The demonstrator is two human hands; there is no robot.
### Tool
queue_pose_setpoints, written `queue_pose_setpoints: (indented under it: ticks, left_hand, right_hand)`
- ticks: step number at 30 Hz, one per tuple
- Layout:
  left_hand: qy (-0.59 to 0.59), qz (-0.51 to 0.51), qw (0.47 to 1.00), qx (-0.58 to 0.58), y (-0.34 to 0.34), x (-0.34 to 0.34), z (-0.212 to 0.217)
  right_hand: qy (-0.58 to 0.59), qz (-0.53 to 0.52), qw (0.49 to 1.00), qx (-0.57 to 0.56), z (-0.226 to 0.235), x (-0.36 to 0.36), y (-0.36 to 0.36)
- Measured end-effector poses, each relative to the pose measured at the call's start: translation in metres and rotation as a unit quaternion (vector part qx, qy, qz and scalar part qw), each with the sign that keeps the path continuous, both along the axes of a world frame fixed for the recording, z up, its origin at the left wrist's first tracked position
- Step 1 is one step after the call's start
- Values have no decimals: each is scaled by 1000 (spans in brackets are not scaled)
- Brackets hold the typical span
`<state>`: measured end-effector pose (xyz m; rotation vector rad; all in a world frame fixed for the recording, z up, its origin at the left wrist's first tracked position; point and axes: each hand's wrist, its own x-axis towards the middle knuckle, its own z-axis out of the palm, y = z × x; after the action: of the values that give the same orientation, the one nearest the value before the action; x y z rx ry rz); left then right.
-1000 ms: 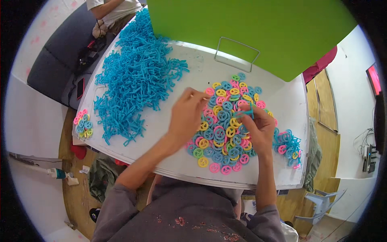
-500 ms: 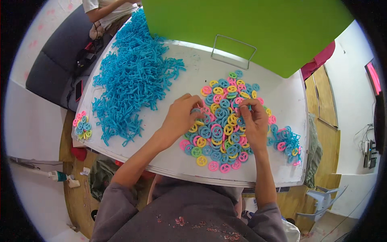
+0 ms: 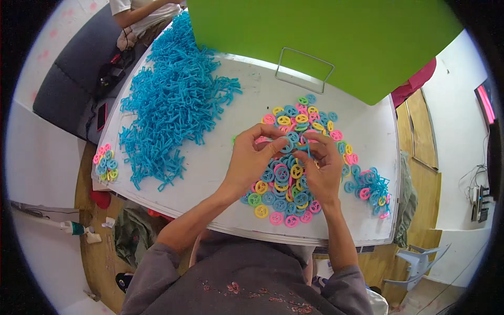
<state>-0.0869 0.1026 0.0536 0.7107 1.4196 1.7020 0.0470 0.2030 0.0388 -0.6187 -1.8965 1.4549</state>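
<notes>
Above a pile of small plastic spoked wheels in blue, pink, yellow and green, my two hands are close together. My left hand pinches a blue wheel between thumb and fingers. Beside it, my right hand is closed on a thin blue plastic piece, mostly covered by the fingers. Whether the two parts touch, I cannot tell. To the left lies a big heap of blue plastic frame pieces.
A large green panel with a wire handle stands at the table's far side. A smaller heap of blue pieces with wheels lies at right. Several wheels sit at the left edge. Another person's arm shows at the far left.
My left hand has moved right from the pile to meet my right hand, and a blue wheel now shows in its fingers. The right hand has shifted slightly left and nearer.
</notes>
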Motion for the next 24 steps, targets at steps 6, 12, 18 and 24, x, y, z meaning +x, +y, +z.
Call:
queue_pose_setpoints:
  ticks: [6, 12, 18, 24]
  left_hand:
    - [-15, 39, 999, -14, 5, 2, -1]
    - [101, 93, 990, 20, 10, 11, -14]
    - [65, 80, 994, 24, 7, 5, -1]
    - [24, 68, 997, 36, 4, 7, -1]
  right_hand:
    - [25, 0, 1000, 5, -4, -5, -7]
    - [-19, -5, 997, -75, 2, -6, -10]
    - [22, -28, 997, -72, 6, -6, -11]
    - [-51, -84, 977, 187, 5, -4, -5]
